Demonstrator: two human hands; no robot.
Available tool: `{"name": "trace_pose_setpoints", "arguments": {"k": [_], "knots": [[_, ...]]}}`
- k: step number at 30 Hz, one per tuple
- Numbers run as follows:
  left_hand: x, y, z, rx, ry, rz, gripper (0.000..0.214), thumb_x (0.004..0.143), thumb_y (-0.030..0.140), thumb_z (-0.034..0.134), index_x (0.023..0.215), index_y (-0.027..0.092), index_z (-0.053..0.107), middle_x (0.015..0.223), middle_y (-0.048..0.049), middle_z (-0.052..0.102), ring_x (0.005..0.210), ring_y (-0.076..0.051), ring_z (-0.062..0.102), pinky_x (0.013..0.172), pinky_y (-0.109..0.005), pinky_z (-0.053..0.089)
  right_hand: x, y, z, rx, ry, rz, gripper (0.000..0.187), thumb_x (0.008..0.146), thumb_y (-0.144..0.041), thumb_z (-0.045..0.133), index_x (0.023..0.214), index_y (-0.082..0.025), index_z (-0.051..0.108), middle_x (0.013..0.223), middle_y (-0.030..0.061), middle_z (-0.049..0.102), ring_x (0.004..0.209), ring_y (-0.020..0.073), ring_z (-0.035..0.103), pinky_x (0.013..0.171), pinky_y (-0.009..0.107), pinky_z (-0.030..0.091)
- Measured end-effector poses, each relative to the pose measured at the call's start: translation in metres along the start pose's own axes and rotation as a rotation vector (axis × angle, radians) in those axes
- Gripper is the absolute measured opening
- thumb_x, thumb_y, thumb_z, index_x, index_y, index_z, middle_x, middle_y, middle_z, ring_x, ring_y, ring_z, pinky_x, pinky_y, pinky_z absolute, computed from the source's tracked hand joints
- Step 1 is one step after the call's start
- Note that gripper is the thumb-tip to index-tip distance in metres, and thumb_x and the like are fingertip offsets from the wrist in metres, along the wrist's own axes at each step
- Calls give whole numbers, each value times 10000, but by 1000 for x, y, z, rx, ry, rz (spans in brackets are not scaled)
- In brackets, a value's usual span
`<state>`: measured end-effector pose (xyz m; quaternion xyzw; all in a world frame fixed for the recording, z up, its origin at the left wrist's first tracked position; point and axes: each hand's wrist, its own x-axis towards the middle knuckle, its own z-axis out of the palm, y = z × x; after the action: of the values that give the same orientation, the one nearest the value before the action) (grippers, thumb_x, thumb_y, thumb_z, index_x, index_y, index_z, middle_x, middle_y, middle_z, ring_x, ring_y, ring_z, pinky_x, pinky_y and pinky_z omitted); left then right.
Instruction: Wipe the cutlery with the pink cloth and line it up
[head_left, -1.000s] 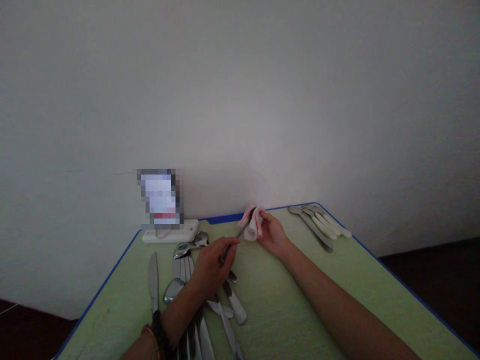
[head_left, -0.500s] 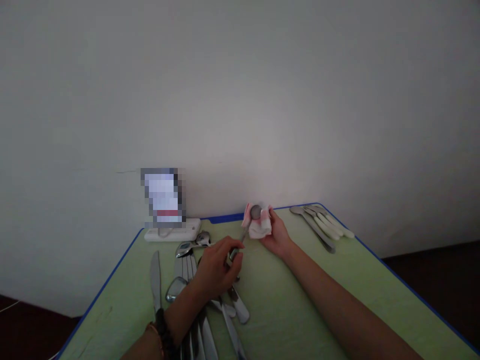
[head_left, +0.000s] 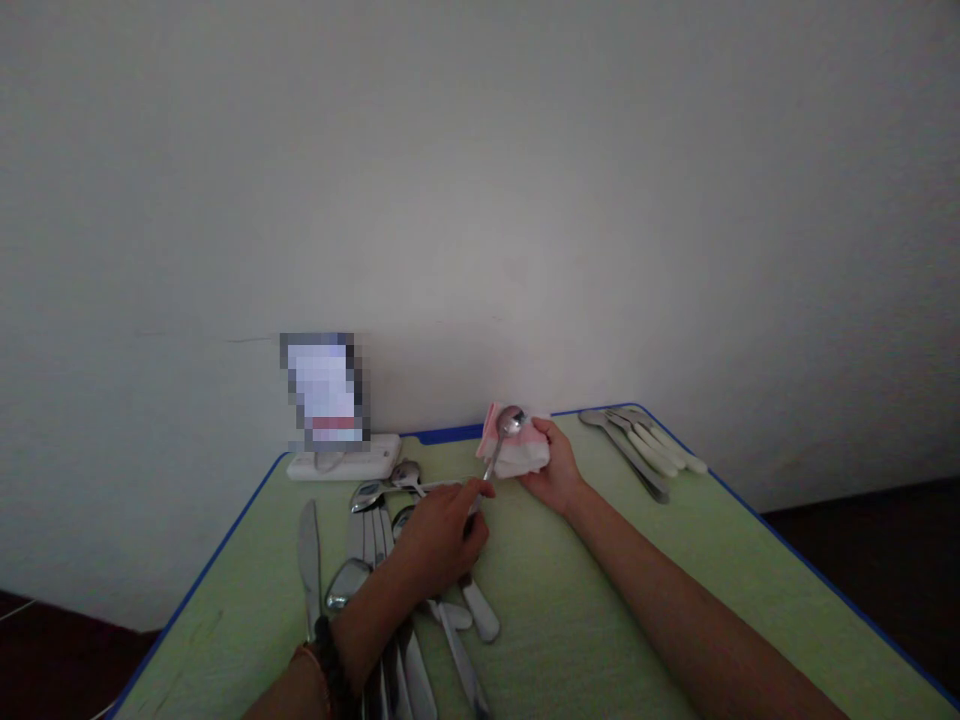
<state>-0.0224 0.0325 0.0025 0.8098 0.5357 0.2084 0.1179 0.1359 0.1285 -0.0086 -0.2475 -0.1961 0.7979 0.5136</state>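
A shiny metal spoon [head_left: 511,421] is tilted up and away, its handle pinched in my left hand [head_left: 439,535]. Behind the spoon's bowl lies a folded pink-and-white cloth [head_left: 521,457], gripped at its right side by my right hand [head_left: 556,468]. Under and around my left wrist spreads a pile of metal cutlery: a table knife [head_left: 309,560] on the left, several more spoons such as this one [head_left: 367,495], and forks [head_left: 367,535]. My left forearm covers part of the pile.
On the right of the green table [head_left: 577,610] lie a metal spoon [head_left: 626,455] and several white-handled pieces of cutlery [head_left: 660,450]. A blurred screen [head_left: 324,388] stands on a white power strip [head_left: 345,460] at the back left. A wall rises behind the table.
The spoon's bowl now shows its shiny surface more fully in front of the cloth. The cloth has opened out somewhat around it. Both hands have barely moved.
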Motion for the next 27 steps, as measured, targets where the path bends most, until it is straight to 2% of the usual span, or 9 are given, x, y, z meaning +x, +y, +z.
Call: {"name": "trace_pose_setpoints", "arguments": {"k": [3,6,9,12,14,18,23,27], "knots": [[0,1,-1,11,-25,10,327,757,122,431,1053,217,531,896,-53,656,889,-219,598,810,-350,439,0,-2,0,57,23,-41,249,785,-311,426,831,-162,620,728,24,686,647,166,613,673,294,481],[0,0,0,6,-3,5,299,772,130,428,1040,215,529,915,-55,653,878,-209,600,810,-344,440,-2,-3,2,49,-10,-62,281,798,-368,437,853,-164,621,747,30,688,674,172,617,701,306,483],[1,0,0,20,23,-26,222,807,180,425,999,207,534,894,-61,645,851,-210,601,785,-340,445,-4,-3,2,7,-83,-77,434,785,-544,440,901,-170,627,762,41,690,686,187,617,678,313,483],[1,1,1,38,19,-38,209,815,192,422,994,209,529,870,-58,641,849,-215,598,777,-343,444,-4,-3,1,-4,-105,-54,585,761,-666,369,951,-177,627,766,55,690,719,217,623,665,342,483],[1,1,1,44,13,-35,208,816,187,421,995,210,524,867,-55,641,846,-217,596,778,-345,441,-2,-2,1,2,-92,-47,532,789,-623,358,930,-189,630,753,46,689,732,219,625,670,348,484],[1,1,1,43,5,-36,197,814,172,414,977,208,520,865,-52,631,832,-211,590,778,-341,434,4,3,2,-52,-92,-29,306,818,-426,437,768,-188,623,710,31,680,705,190,618,659,316,484],[1,-2,3,40,26,-29,203,818,153,381,959,200,519,877,-56,604,835,-201,580,768,-326,429,4,8,4,-122,-59,-23,275,794,-419,536,714,-167,614,625,10,652,608,146,588,593,261,469],[1,-2,3,22,29,-13,192,808,165,398,945,195,529,870,-59,599,819,-203,572,764,-333,434,3,12,0,-225,-43,-82,213,736,-353,642,739,-141,626,597,-8,634,504,90,526,506,206,421]]}}
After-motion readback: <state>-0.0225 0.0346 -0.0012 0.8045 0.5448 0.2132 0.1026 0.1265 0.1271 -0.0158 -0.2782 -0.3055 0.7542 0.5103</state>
